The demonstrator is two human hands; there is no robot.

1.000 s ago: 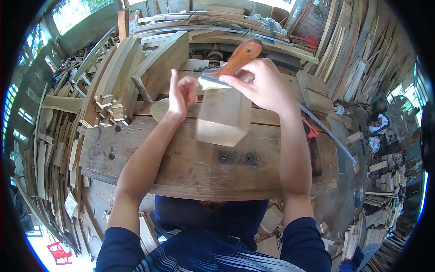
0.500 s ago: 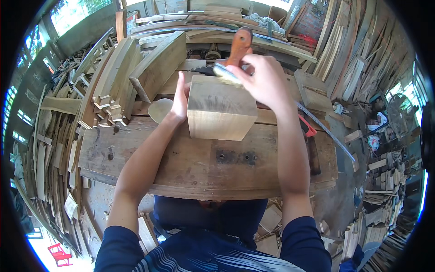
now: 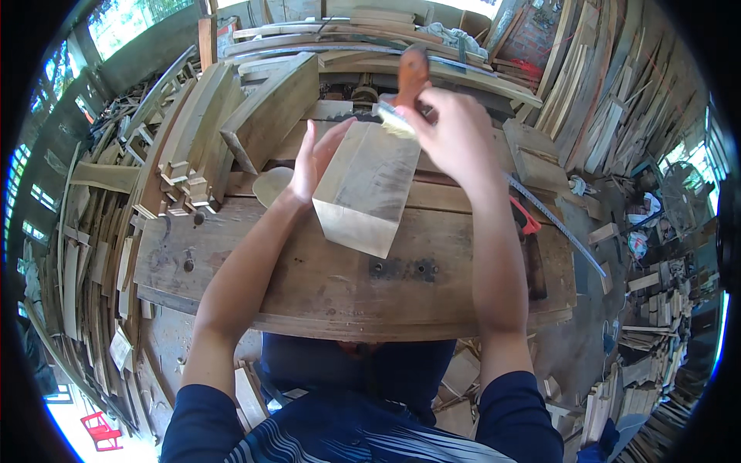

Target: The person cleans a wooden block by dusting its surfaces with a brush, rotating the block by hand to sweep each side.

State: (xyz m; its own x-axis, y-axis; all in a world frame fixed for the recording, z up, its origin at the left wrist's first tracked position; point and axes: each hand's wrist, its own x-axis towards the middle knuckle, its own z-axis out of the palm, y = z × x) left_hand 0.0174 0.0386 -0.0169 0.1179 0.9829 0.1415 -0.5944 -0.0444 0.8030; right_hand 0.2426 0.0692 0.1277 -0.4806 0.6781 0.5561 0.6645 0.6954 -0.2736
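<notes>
A pale, rectangular wooden block [image 3: 363, 177] with grey streaks on its top stands on the wooden workbench [image 3: 309, 301], turned slightly at an angle. My left hand [image 3: 309, 166] is at its left side, thumb raised and fingers stretched out alongside it; I cannot tell whether they touch it. My right hand [image 3: 459, 143] grips a brush [image 3: 411, 71] with an orange-brown wooden handle and pale bristles, held over the far end of the block's top. A pale oval piece of wood [image 3: 270, 184] lies left of my left hand.
Stacked boards [image 3: 185, 131] and a large plank [image 3: 262, 116] sit at the bench's back left. Boards [image 3: 525, 162] lie at the back right, with a steel ruler [image 3: 556, 228] and a red-handled tool [image 3: 526, 216] near my right forearm. Timber piles surround the bench; a red chair [image 3: 100, 432] is lower left.
The block has settled on the bench and rotated, its near end now lower in the picture. The brush has moved up and to the right, turning upright in my right hand.
</notes>
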